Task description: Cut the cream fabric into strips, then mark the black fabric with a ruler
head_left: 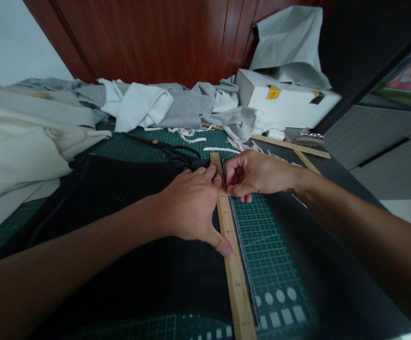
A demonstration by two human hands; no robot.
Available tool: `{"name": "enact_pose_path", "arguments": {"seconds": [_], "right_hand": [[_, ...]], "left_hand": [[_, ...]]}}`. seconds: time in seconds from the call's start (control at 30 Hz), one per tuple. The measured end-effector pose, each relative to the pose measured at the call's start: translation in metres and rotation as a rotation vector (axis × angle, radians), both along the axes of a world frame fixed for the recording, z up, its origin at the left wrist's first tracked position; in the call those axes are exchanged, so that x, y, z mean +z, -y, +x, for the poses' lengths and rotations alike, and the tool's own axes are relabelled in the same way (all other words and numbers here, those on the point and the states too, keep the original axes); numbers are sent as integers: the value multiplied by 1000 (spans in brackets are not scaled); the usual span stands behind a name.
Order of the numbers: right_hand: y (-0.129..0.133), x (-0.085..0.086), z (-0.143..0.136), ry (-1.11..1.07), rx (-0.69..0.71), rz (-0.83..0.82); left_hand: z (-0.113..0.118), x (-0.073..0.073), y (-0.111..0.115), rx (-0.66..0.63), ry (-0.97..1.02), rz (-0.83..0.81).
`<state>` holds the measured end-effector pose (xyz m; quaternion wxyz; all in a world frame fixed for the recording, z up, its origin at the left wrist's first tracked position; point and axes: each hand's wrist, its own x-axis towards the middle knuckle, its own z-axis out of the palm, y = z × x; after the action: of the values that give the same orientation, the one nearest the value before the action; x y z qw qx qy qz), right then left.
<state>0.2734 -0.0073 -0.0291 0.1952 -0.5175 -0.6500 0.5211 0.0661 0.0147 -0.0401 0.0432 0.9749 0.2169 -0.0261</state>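
Note:
A wooden ruler (230,236) lies lengthwise over black fabric (148,274), close to the fabric's stitched right edge. My left hand (194,203) presses down on both, fingers and thumb spread, with the fingertips and thumb tip on the ruler. Just right of the ruler's far end, my right hand (249,174) is closed in a pinch at the fabric edge. What sits between its fingertips is too small to make out. Black scissors (170,148) lie at the fabric's far edge, beyond my left hand.
A green cutting mat (265,250) lies beneath the fabric on a dark table (318,255). Cream cloth (24,146) is heaped at left, and grey and white cloth (184,106) at the back. A white box (286,97) and wooden strips (293,145) are at back right.

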Motion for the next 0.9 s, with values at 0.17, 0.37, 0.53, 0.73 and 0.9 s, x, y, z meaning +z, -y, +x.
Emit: {"name": "enact_pose_path", "arguments": {"seconds": [0.17, 0.37, 0.53, 0.73, 0.9], "right_hand": [[-16, -4, 7, -12, -17, 23], [-31, -4, 10, -32, -33, 49], [-46, -4, 13, 14, -53, 73], [-63, -6, 17, 7, -60, 70], [-70, -7, 21, -2, -52, 47]], "left_hand": [[0, 0, -1, 10, -12, -7], [-1, -3, -2, 7, -14, -18], [0, -3, -1, 23, -30, -30], [0, -3, -2, 21, -51, -42], [0, -4, -2, 22, -50, -72]]}}
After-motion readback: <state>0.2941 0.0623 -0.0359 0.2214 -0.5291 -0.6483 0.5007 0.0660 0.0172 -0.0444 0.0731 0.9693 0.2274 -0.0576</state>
